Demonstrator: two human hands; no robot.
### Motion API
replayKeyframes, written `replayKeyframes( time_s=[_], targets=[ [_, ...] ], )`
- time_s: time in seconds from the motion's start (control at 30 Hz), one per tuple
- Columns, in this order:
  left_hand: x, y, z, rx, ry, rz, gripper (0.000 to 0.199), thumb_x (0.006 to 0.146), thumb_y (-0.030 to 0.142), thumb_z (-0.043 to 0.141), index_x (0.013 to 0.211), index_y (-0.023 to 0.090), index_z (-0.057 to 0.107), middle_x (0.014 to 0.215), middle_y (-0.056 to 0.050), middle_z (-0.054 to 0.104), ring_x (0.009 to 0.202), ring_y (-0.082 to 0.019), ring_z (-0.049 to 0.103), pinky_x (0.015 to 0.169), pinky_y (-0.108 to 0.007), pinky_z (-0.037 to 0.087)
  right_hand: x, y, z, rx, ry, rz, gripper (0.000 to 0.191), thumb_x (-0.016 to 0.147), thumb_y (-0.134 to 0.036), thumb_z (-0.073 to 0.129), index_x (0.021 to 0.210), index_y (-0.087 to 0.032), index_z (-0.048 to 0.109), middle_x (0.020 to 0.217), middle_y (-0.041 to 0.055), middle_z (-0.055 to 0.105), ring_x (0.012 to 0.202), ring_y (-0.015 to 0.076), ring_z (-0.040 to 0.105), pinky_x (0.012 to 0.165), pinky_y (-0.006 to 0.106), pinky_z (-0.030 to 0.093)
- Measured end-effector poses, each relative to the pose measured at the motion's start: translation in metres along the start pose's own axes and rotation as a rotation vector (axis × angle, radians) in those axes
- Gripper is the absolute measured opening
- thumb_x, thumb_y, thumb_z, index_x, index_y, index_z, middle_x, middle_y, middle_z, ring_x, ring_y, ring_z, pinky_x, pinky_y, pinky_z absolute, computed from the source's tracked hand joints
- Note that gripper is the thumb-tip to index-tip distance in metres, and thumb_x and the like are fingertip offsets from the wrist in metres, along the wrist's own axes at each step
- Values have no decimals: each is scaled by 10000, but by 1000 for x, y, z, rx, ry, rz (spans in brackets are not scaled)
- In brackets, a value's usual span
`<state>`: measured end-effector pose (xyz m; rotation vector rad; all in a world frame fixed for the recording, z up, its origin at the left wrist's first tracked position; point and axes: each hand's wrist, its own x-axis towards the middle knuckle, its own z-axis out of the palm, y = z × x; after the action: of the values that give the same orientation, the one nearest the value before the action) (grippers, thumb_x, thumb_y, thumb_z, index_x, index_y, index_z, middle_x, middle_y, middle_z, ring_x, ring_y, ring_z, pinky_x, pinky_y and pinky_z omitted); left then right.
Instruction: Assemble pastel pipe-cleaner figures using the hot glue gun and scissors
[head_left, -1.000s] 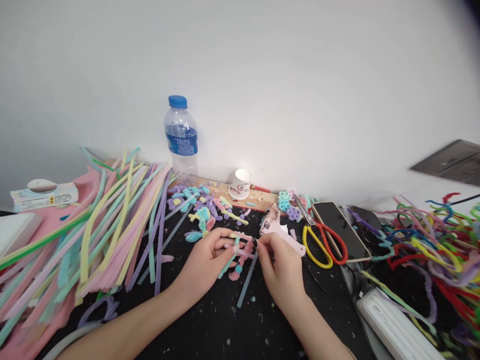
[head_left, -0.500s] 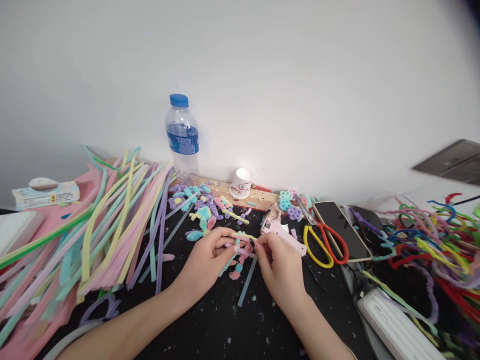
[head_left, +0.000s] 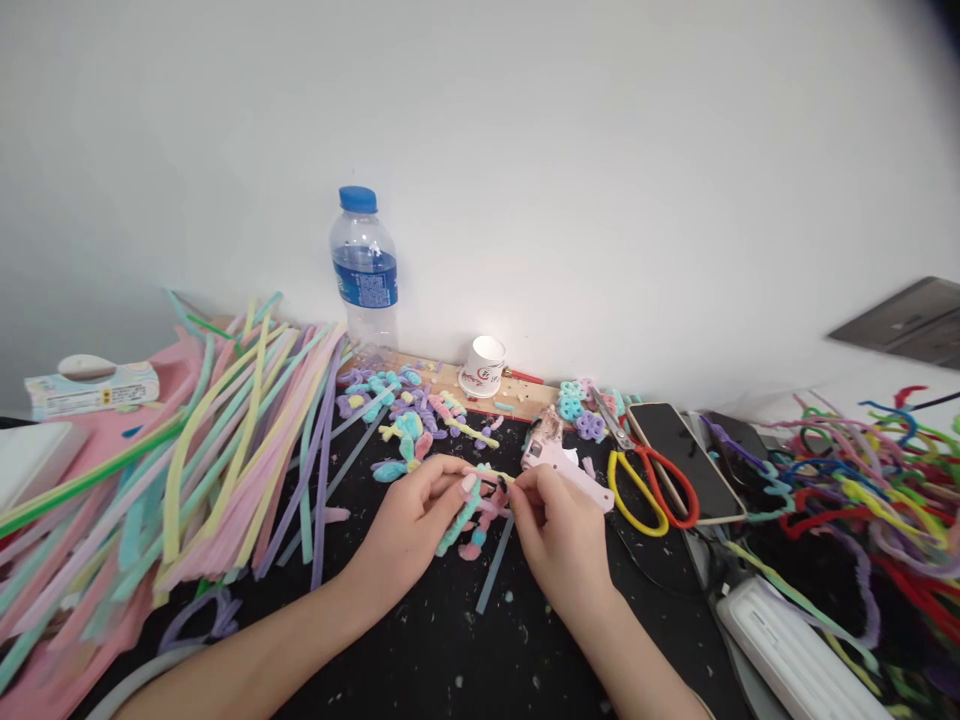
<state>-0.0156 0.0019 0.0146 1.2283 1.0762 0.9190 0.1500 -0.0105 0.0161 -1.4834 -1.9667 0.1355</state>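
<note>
Between thumb and forefinger, my left hand (head_left: 420,515) pinches a fuzzy pipe-cleaner piece (head_left: 457,520) in mint green, with pink parts hanging beside it. My right hand (head_left: 559,520) closes its fingertips on the yellow end of the same piece, so a short yellow stretch spans the two hands. A pale glue stick (head_left: 495,565) lies on the black mat just below. Right behind my right hand rests a pink glue gun (head_left: 566,468). Small pastel fuzzy pieces (head_left: 405,435) are heaped beyond my left hand.
Long pastel pipe cleaners (head_left: 225,450) cover the left side. A water bottle (head_left: 365,270) and a paper cup (head_left: 484,367) stand near the wall. Scissors (head_left: 652,485), a phone (head_left: 686,460), a white power strip (head_left: 787,650) and tangled bright pipe cleaners (head_left: 885,500) lie to the right.
My left thumb has shifted slightly up on the mint piece, and more of that piece shows below it. My right hand has hardly moved.
</note>
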Motion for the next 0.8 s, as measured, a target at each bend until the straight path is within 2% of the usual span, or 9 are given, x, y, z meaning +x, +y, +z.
replayKeyframes(
  time_s=[0.2, 0.37, 0.57, 0.8],
  targets=[
    [0, -3, 1, -31, 16, -22, 237, 833, 377, 499, 895, 170, 596, 701, -10, 623, 619, -148, 576, 555, -231, 440, 0, 1, 1, 1, 9, 10, 157, 862, -255, 503, 724, -181, 497, 562, -18, 553, 496, 118, 514, 506, 217, 342],
    [1, -4, 0, -56, 10, -60, 232, 840, 376, 493, 891, 170, 586, 796, -31, 639, 764, -189, 620, 673, -282, 491, -1, 1, 1, 0, -1, 12, 146, 861, -254, 503, 732, -187, 493, 581, -11, 576, 516, 128, 540, 513, 224, 357],
    [2, -5, 0, -97, 14, -77, 215, 842, 366, 504, 869, 167, 583, 838, -32, 636, 830, -196, 627, 774, -320, 504, 1, 0, 0, 59, 6, 61, 94, 852, -246, 505, 779, -192, 482, 641, -8, 595, 577, 138, 571, 545, 229, 386],
    [5, -5, -3, -125, 54, -93, 216, 832, 377, 522, 838, 171, 587, 769, -6, 616, 775, -162, 615, 773, -294, 513, 1, 6, -7, 67, -37, 160, 61, 865, -238, 449, 909, -202, 472, 575, -49, 488, 516, 132, 485, 509, 235, 339]
  ],
)
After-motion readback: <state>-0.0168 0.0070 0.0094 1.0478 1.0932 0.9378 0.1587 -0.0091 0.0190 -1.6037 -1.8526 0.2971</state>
